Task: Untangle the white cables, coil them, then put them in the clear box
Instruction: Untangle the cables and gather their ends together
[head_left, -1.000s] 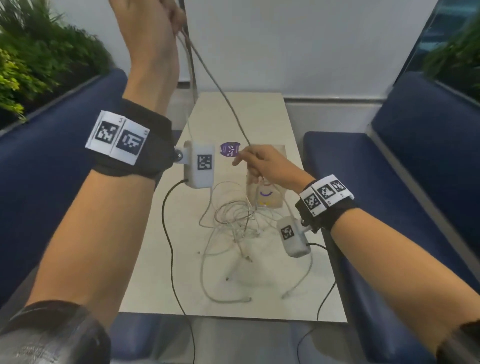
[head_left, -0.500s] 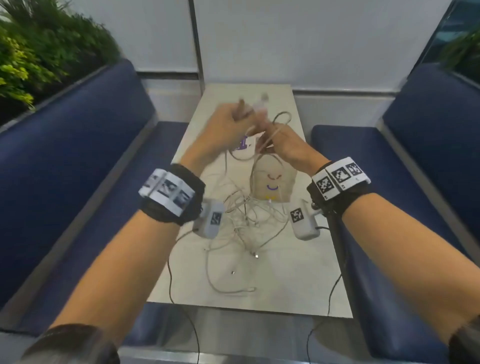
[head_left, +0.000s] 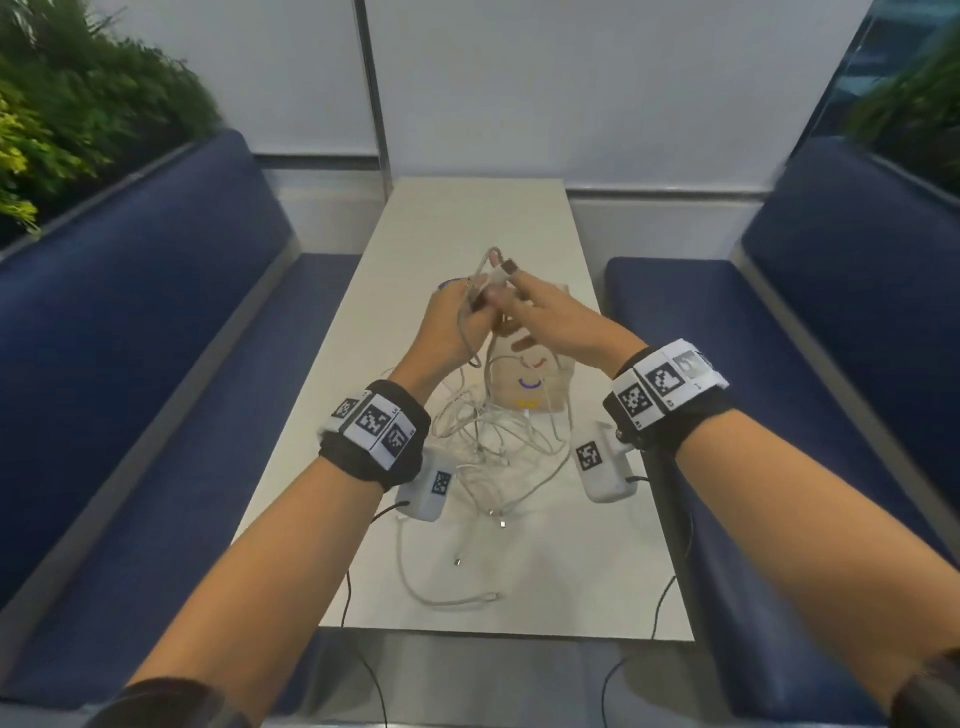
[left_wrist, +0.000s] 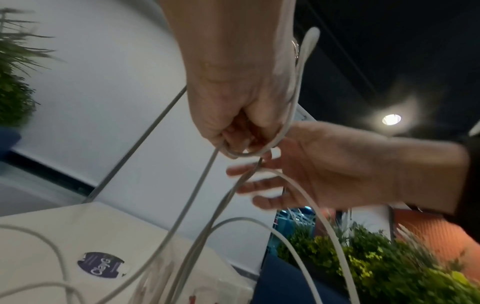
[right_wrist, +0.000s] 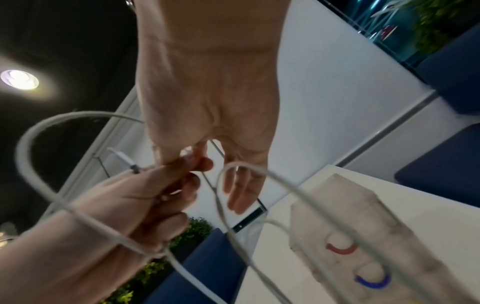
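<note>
A tangle of white cables (head_left: 493, 441) lies on the pale table (head_left: 467, 218) just in front of the clear box (head_left: 556, 395), which carries coloured arc marks. Both hands meet above the box. My left hand (head_left: 470, 312) has its fingers curled round a looped white cable (head_left: 485, 260), the same loop seen in the left wrist view (left_wrist: 298, 82). My right hand (head_left: 514, 291) pinches that cable near its connector between thumb and forefinger, its other fingers (right_wrist: 239, 195) straight. Strands hang from the hands down to the tangle.
A purple round sticker (head_left: 449, 285) lies on the table left of the box. Blue benches (head_left: 156, 364) (head_left: 805, 338) flank the table, with plants (head_left: 62, 130) behind them. Loose cable ends (head_left: 457, 597) lie near the front edge, where thin black wrist-camera leads (head_left: 345, 597) hang over.
My left hand came down from high overhead and met the right hand above the box. The stretched cable is now a short loop held between both hands.
</note>
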